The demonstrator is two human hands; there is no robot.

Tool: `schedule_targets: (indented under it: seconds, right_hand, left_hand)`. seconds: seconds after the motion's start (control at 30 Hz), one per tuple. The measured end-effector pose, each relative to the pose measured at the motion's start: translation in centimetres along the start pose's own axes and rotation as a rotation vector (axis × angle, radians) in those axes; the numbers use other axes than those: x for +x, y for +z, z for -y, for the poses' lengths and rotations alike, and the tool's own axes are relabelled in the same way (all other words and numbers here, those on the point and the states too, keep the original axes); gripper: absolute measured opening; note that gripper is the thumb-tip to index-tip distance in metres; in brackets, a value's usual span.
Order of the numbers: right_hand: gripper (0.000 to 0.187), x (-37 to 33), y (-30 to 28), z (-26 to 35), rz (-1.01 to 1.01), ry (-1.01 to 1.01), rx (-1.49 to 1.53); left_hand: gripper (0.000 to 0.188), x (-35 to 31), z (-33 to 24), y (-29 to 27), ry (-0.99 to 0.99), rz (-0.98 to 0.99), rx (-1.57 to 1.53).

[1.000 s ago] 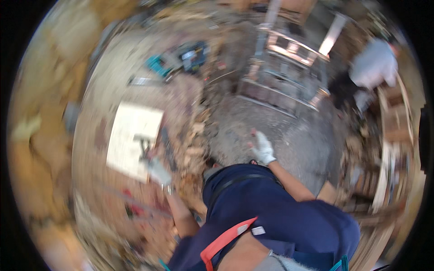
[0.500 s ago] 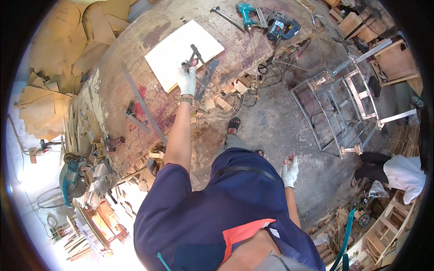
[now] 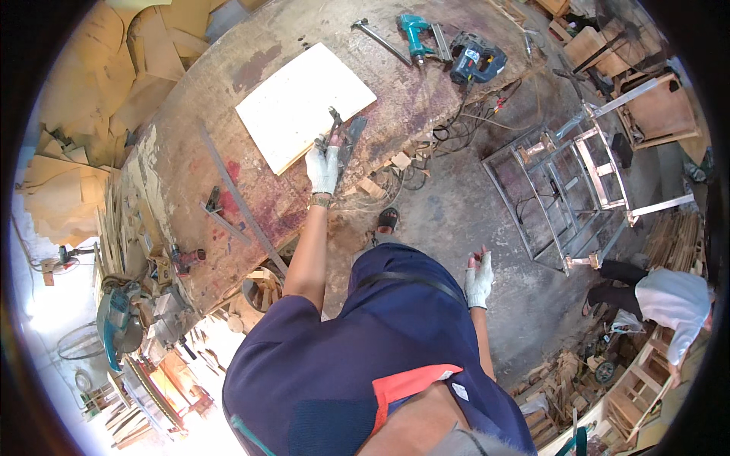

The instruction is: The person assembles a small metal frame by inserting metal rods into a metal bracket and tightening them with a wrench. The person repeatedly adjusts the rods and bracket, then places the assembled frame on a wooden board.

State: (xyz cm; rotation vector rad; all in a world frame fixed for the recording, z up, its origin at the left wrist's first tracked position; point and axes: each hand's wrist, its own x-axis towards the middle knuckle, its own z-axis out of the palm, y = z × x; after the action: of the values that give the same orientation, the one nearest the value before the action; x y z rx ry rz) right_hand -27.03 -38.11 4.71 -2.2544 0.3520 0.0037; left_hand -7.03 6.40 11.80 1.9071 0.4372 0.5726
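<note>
My left hand (image 3: 322, 167), in a white glove, reaches out over the workbench (image 3: 190, 175) and grips a dark metal tool (image 3: 340, 135) lying at the near edge of a pale board (image 3: 300, 102). My right hand (image 3: 479, 277), also gloved, hangs by my side above the concrete floor with its fingers loosely curled and nothing in it. My dark blue shirt fills the lower middle of the view.
A teal nail gun (image 3: 417, 34) and a blue power saw (image 3: 475, 61) lie at the far end of the bench, cables trailing off. A long metal rule (image 3: 239, 201) crosses the bench. A metal frame (image 3: 570, 182) lies on the floor. Another person (image 3: 661, 300) bends at right.
The view has swung so the bench is now ahead of me. My left arm stays stretched to the tool at the board's edge; my right hand stays low by my side.
</note>
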Motion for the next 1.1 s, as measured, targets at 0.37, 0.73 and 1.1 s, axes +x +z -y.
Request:
schedule_targets:
  seconds: [0.37,0.73,1.1]
  right_hand:
    - [0.053,2.7,0.5,4.7,0.037,-0.03,0.042]
    - [0.045,5.9,2.0,13.2,0.344,-0.234,0.0]
    - [0.051,4.9,-1.2,18.1,0.49,-0.429,0.057]
  left_hand:
    - [0.018,0.8,-2.0,-1.8,-0.014,-0.079,-0.278]
    - [0.021,1.0,-2.7,-1.7,0.068,-0.08,-0.368]
    - [0.053,1.5,-7.2,-1.6,-0.143,0.277,-0.634]
